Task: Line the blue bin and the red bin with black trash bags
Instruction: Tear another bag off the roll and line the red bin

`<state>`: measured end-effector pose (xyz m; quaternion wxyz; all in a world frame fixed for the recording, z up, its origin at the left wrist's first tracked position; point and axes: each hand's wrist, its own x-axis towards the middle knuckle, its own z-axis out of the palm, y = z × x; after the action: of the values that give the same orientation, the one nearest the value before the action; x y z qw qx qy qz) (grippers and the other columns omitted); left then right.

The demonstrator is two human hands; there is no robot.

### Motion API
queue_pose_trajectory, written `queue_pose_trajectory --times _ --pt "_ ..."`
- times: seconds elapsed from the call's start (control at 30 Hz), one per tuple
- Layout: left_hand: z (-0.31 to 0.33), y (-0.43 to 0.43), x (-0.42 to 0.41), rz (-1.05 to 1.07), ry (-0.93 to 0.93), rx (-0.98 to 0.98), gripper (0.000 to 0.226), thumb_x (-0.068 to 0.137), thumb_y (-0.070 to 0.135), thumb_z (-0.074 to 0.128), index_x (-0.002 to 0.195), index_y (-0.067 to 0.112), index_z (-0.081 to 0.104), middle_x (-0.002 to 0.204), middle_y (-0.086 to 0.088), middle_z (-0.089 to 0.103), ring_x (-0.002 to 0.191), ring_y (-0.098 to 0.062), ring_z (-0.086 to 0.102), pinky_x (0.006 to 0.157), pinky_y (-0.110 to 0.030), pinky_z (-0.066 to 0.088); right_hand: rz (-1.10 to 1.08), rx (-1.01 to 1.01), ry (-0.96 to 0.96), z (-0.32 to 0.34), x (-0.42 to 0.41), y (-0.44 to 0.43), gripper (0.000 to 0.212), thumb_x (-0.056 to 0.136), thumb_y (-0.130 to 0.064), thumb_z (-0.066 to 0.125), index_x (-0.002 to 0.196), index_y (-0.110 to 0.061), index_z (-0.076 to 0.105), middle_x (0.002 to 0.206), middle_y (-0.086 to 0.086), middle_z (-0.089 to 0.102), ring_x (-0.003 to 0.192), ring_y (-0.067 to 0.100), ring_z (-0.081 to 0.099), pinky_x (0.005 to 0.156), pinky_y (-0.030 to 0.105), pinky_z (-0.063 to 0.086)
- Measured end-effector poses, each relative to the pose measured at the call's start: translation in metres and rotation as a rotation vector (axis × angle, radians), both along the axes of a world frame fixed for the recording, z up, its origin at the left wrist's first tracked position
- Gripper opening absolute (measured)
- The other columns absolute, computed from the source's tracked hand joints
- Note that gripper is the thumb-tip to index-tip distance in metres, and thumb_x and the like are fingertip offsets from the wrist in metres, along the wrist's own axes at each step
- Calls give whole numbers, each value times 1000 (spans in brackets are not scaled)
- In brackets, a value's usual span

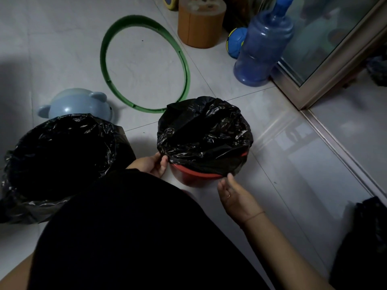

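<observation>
A red bin point(189, 176) stands on the tiled floor in the middle of the head view, with a black trash bag point(204, 135) stretched over its mouth and folded down over most of the rim. My left hand point(154, 164) pinches the bag's edge at the bin's left side. My right hand point(234, 195) touches the bag's lower edge at the front right with relaxed fingers. To the left, a second bin is wholly covered by another black bag point(60, 155), so its colour is hidden.
A green hoop point(186, 65) lies on the floor behind the bins. A pale blue bear-eared lid point(77, 103) sits at the left. An orange stool point(201, 24), a ball point(235, 41) and a blue water jug point(261, 49) stand at the back right by a sliding door frame point(326, 80). More black plastic point(364, 243) lies at the right.
</observation>
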<state>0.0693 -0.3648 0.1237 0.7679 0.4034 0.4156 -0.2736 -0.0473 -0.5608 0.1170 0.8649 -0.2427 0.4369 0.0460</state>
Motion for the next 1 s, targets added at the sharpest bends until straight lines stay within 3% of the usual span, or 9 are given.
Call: queue_pose_trajectory --times 0.17,0.3,0.4,0.47,0.57,0.67,0.8,0.9,1.0 --pt "-4 -8 -12 77 -2 -28 29 100 13 41 73 4 49 38 -5 57 28 -11 54 30 -18 43 -80 -145 -29 12 21 -7 18 94 -8 51 77 -12 52 52 -1 65 53 7 62 48 20 54" --pt "-5 -15 -26 129 -170 -33 31 95 25 51 70 8 55 39 3 57 33 -6 56 41 -15 51 -101 -146 -117 20 31 -12 23 96 -5 46 74 -13 47 62 6 64 59 15 66 52 25 57" --pt "-7 -12 -29 0 -252 -10 29 91 14 58 63 7 64 52 -1 62 39 -4 58 47 -12 52 -12 -181 -68 22 33 -10 19 95 -20 51 78 -12 51 73 4 52 68 14 54 55 23 57" --pt "-9 -9 -29 -122 -259 -6 16 87 3 59 72 5 63 66 -5 66 46 -5 61 47 -12 51 73 -205 9 24 31 -4 24 92 -32 55 78 -12 52 72 2 47 67 12 51 55 23 57" --pt "-14 -10 -32 -253 -252 37 6 85 -1 62 79 3 62 63 -5 68 47 -8 63 48 -13 52 169 -207 111 27 21 10 29 90 -36 57 82 -9 53 76 4 51 67 14 53 50 22 56" --pt "-16 -16 -36 -332 -273 89 7 83 -1 65 76 1 65 60 -5 70 51 -13 66 52 -15 54 240 -218 92 28 9 18 25 92 -31 55 89 -6 59 81 8 60 68 15 60 48 20 55" --pt "-9 -14 -36 -532 -289 40 10 70 17 73 63 9 74 63 -9 69 54 -13 66 55 -17 52 258 -274 -14 33 3 18 23 90 -28 57 90 -6 65 69 6 67 51 11 66 49 21 54" --pt "-5 -14 -38 -636 -288 -12 14 66 23 71 69 9 73 63 -11 67 52 -13 62 52 -19 48 334 -283 9 33 4 20 30 88 -35 59 92 -5 66 75 8 67 53 11 66 52 22 55" --pt "-5 -14 -38 -692 -278 -29 14 65 24 73 64 10 75 64 -10 67 58 -16 63 62 -24 49 393 -271 52 33 9 27 35 88 -40 59 95 -6 65 75 4 66 54 9 63 53 20 55"
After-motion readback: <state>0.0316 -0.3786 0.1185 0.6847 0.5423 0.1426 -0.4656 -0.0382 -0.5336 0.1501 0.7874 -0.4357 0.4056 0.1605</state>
